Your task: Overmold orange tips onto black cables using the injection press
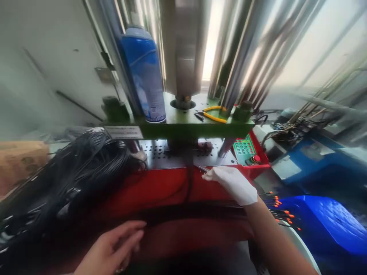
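Note:
My left hand (116,244), bare, hovers at the lower left with its fingers loosely bent and slightly apart; nothing shows in it. Just beyond its fingertips runs a bundle of black cables (197,211) in front of the red machine base (160,185). In a white glove, my right hand (233,183) pinches a thin metal tool (203,168), whose exact kind is too blurred to tell. The tool points left, at the front edge of the perforated metal plate (156,158). A dark cable hangs down near its tip.
On the green press plate (177,131) stand a blue spray can (146,76) and yellow-handled pliers (213,114). Black cables (94,160) heap up at left. A button panel (243,150) sits at right, above orange-tipped cable ends (286,214) and a blue bin (323,217).

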Demonstrator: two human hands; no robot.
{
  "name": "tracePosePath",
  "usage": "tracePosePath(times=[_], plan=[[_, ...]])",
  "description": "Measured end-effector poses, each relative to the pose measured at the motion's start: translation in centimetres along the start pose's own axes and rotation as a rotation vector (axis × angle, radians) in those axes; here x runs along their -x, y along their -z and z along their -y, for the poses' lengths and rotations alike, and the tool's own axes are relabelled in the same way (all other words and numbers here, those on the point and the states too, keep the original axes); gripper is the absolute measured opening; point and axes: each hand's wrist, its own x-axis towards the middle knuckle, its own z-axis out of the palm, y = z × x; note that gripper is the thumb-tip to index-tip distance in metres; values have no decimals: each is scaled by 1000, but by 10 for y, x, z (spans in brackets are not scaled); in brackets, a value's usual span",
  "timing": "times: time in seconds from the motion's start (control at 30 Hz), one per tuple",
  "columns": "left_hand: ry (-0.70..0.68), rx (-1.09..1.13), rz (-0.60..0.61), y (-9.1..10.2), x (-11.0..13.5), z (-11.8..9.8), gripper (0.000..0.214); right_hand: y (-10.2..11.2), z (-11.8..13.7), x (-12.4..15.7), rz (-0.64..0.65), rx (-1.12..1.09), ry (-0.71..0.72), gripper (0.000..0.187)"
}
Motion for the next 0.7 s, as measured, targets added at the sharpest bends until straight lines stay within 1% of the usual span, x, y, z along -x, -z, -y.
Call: tracePosePath(times=[0.07, 0.13, 0.23, 0.3, 0.33, 0.37, 0.43, 0.47, 0.53, 0.63, 0.7], plan=[[23, 11, -9, 2, -5, -4, 61, -12, -4, -21, 50, -73, -40, 41], [-38, -65, -64, -3, -10, -11, 60, -31, -6, -36, 119, -60, -70, 43], [-153, -227, -39, -19, -12, -23, 63, -61, -10, -50, 133, 6, -83, 44], [-182, -378, -3, -32, -12, -28, 74, -76, -12, -56, 130, 12, -85, 42], [-188, -463, 13, -38, -12, -30, 79, -81, -12, -59, 127, -25, -89, 40], [-193, -547, 23, -43, -13, -32, 83, -83, -12, -60, 115, -97, -93, 37], [-212, -682, 8, -50, -18, -34, 83, -82, -7, -62, 86, -323, -76, 31], [-230, -728, -18, -52, -21, -35, 81, -80, -2, -62, 76, -448, -48, 29], [-271, -790, -110, -54, -27, -36, 77, -73, 13, -59, 66, -656, 43, 26], [-322, -865, -266, -53, -36, -36, 72, -68, 37, -53, 44, -795, 141, 28], [-330, -929, -301, -53, -39, -37, 67, -69, 48, -51, 35, -848, 146, 31]])
